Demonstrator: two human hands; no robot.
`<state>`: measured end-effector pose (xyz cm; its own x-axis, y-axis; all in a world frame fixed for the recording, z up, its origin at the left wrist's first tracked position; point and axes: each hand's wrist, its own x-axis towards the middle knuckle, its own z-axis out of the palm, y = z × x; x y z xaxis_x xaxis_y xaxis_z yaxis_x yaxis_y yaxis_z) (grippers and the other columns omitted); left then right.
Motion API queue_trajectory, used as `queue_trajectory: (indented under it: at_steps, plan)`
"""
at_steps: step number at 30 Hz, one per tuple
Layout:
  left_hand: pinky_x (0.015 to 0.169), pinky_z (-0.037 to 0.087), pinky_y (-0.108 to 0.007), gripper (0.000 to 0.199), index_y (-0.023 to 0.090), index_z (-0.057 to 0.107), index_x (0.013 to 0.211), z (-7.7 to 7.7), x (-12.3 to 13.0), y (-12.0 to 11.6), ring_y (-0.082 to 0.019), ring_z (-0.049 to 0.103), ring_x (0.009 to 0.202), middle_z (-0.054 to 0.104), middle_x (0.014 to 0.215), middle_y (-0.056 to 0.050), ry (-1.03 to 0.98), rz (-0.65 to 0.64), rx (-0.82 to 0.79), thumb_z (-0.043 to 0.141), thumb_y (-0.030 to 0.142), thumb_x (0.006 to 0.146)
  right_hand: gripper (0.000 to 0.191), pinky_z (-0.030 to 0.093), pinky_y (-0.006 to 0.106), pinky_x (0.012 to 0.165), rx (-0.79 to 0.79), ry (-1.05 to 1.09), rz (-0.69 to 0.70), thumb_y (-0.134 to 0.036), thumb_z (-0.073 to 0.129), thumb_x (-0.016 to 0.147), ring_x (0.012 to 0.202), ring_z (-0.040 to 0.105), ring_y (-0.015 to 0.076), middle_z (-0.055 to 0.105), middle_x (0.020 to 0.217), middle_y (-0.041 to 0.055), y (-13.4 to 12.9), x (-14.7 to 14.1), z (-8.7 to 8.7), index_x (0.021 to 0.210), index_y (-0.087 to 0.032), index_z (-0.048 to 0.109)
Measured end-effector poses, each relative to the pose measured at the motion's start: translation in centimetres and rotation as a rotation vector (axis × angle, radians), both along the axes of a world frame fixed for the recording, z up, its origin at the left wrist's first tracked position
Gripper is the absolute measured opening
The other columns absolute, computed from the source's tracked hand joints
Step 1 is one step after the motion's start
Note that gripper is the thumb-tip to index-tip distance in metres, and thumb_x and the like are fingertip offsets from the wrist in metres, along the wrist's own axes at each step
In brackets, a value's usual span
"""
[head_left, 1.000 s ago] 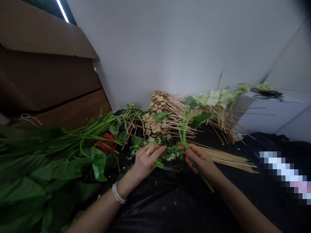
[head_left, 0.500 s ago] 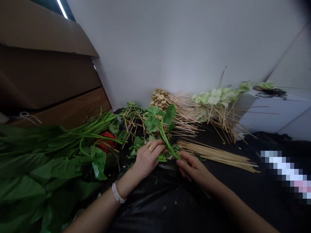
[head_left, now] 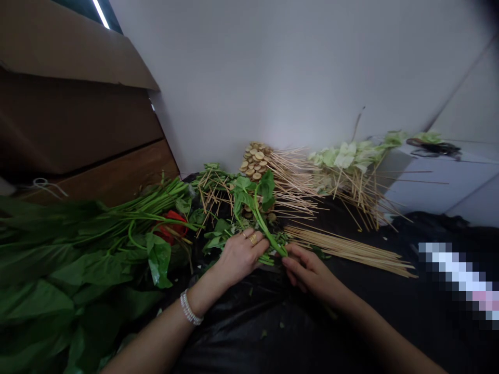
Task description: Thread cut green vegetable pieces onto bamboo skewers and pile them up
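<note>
A leafy green stem (head_left: pixel 260 219), with broad leaves at its top, slants upward between my two hands. My right hand (head_left: pixel 310 267) pinches the lower end of this stem between thumb and fingers. My left hand (head_left: pixel 242 256), with gold rings and a beaded bracelet at the wrist, is closed against the stem's left side; its fingertips are partly hidden. Short cut stem pieces (head_left: pixel 266 259) poke out beside the left fingers. Behind the left hand lie loose green leaves (head_left: pixel 218 236). Bare wooden skewers (head_left: pixel 351 249) lie in a bundle just right of my right hand.
A large heap of leafy greens (head_left: pixel 97 265) fills the left, beside a red object (head_left: pixel 170 227). Skewered pale round slices (head_left: pixel 255 158), skewered greens (head_left: pixel 212 174) and skewered pale green leaves (head_left: pixel 346 155) line the wall. A cardboard box (head_left: pixel 74 119) stands left. Black plastic (head_left: pixel 249 327) covers the surface.
The leafy stem has tipped slightly left and lower, its leaves turning. My left hand has rolled a little, its fingers curling in more. My right hand keeps its pinch, moving barely.
</note>
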<state>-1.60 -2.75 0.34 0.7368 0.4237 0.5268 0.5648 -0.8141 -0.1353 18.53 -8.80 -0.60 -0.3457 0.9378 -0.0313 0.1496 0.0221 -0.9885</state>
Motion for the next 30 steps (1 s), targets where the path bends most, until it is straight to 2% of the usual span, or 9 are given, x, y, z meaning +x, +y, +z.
queue_trajectory:
  at_steps: [5,8,11,13,16,20,22,25,30]
  plan:
    - [0.066,0.04,-0.029,0.017,0.018,0.055,0.07,-0.2,0.8,-0.5,-0.017,0.05,0.07,0.054,0.069,-0.002,-0.295,0.019,-0.236,0.048,0.021,0.086,0.028,0.024,0.016,0.036,0.032,-0.009,0.025,-0.046,0.046,0.091,0.037,0.035,0.0046,0.048,0.053,-0.0093,-0.1,-0.3,0.4,0.099,-0.019,0.049]
    - [0.064,0.04,-0.027,0.017,0.019,0.054,0.07,0.3,0.5,-0.1,-0.015,0.051,0.067,0.052,0.068,0.0,-0.573,0.099,-0.375,0.045,0.014,0.083,0.027,0.025,0.017,0.038,0.076,-0.04,-0.009,-0.045,0.047,0.091,0.039,0.034,0.0049,0.046,0.053,-0.0093,-0.1,-0.1,0.4,0.097,-0.019,0.051]
    - [0.066,0.04,-0.027,0.019,0.019,0.054,0.071,1.0,-0.5,0.7,-0.014,0.05,0.068,0.053,0.069,0.001,-0.789,0.239,-0.349,0.042,0.011,0.084,0.027,0.026,0.019,0.039,0.092,-0.072,-0.088,-0.046,0.048,0.09,0.04,0.035,0.0057,0.045,0.052,-0.0091,0.1,0.3,0.2,0.095,-0.019,0.051]
    - [0.075,0.041,-0.03,0.019,0.019,0.056,0.073,1.2,-1.0,1.1,-0.016,0.052,0.076,0.056,0.072,0.0,-0.77,0.291,-0.274,0.042,0.014,0.086,0.028,0.028,0.02,0.041,0.105,-0.083,-0.146,-0.046,0.048,0.089,0.041,0.037,0.007,0.046,0.053,-0.0084,0.3,0.5,0.0,0.095,-0.019,0.052]
    - [0.083,0.042,-0.034,0.018,0.02,0.059,0.081,0.7,-1.2,1.2,-0.018,0.055,0.087,0.061,0.078,-0.002,-0.653,0.256,-0.22,0.043,0.018,0.089,0.027,0.034,0.022,0.047,0.169,-0.133,-0.225,-0.045,0.049,0.088,0.047,0.044,0.0098,0.048,0.055,-0.0064,0.6,0.7,-0.4,0.098,-0.02,0.055]
    - [0.069,0.046,-0.027,0.013,0.019,0.057,0.088,-0.4,-0.9,0.8,-0.014,0.058,0.071,0.062,0.077,-0.001,-0.579,0.139,-0.201,0.045,0.018,0.09,0.029,0.041,0.027,0.056,0.238,-0.259,-0.294,-0.042,0.05,0.088,0.055,0.054,0.015,0.058,0.062,-0.002,0.7,0.9,-0.9,0.105,-0.02,0.059]
    - [0.069,0.048,-0.025,0.012,0.018,0.058,0.098,-0.7,-0.8,0.7,-0.013,0.06,0.073,0.064,0.083,-0.002,-0.54,0.084,-0.157,0.05,0.018,0.089,0.029,0.044,0.029,0.064,0.272,-0.302,-0.31,-0.04,0.049,0.088,0.066,0.06,0.0184,0.066,0.074,0.0018,0.7,0.9,-1.0,0.107,-0.021,0.059]
    - [0.071,0.049,-0.023,0.034,0.019,0.053,0.121,-0.9,-0.9,0.7,-0.014,0.063,0.079,0.064,0.089,-0.004,-0.477,0.046,-0.086,0.055,0.017,0.087,0.027,0.046,0.032,0.078,0.353,-0.342,-0.299,-0.036,0.049,0.089,0.087,0.064,0.0221,0.069,0.096,0.0055,0.6,0.9,-1.0,0.109,-0.022,0.058]
    - [0.07,0.051,-0.023,0.046,0.022,0.05,0.131,-1.1,-1.5,1.1,-0.015,0.063,0.084,0.062,0.094,-0.005,-0.354,0.077,-0.013,0.053,0.011,0.086,0.028,0.047,0.032,0.078,0.408,-0.461,-0.263,-0.035,0.046,0.091,0.087,0.066,0.022,0.07,0.098,0.0057,0.4,0.8,-1.0,0.112,-0.022,0.057]
